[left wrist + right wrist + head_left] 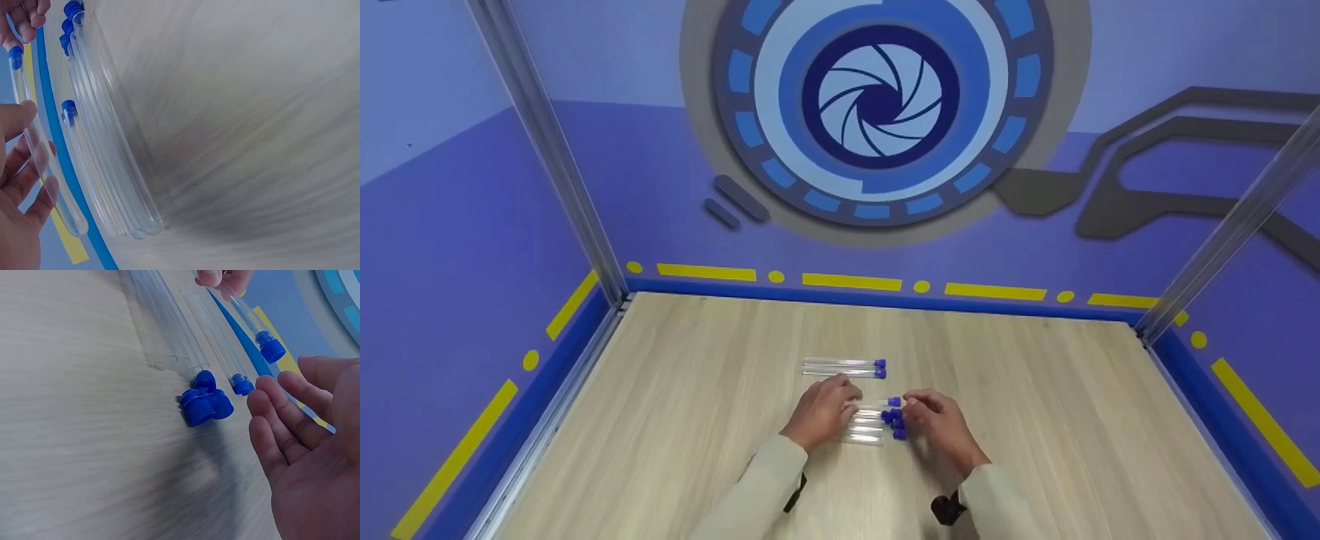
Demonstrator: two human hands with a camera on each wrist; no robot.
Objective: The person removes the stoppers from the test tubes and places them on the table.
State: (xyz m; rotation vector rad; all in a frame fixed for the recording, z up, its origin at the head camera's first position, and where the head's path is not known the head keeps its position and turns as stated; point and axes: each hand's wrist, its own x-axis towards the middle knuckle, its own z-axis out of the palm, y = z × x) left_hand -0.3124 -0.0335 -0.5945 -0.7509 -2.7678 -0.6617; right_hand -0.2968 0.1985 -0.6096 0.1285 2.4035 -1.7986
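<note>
My left hand (823, 411) pinches a clear test tube (72, 211) between thumb and fingers, raised above the table. A blue cap (271, 347) is seated in the tube's right end. Just right of that cap is my right hand (941, 424), fingers loosely bent and holding nothing, fingertips close to the cap. Below the hands lie several uncapped test tubes (115, 140) side by side, their mouths facing right. Loose blue caps (198, 409) sit in a small cluster by those mouths. Farther back, two capped tubes (840, 363) lie parallel, caps to the right.
A wood-grain table (720, 360) carries everything. Blue printed panels (660, 187) close it off at the back and both sides, with metal posts (577, 195) at the back corners. Dark wrist straps (949, 510) show at both sleeves.
</note>
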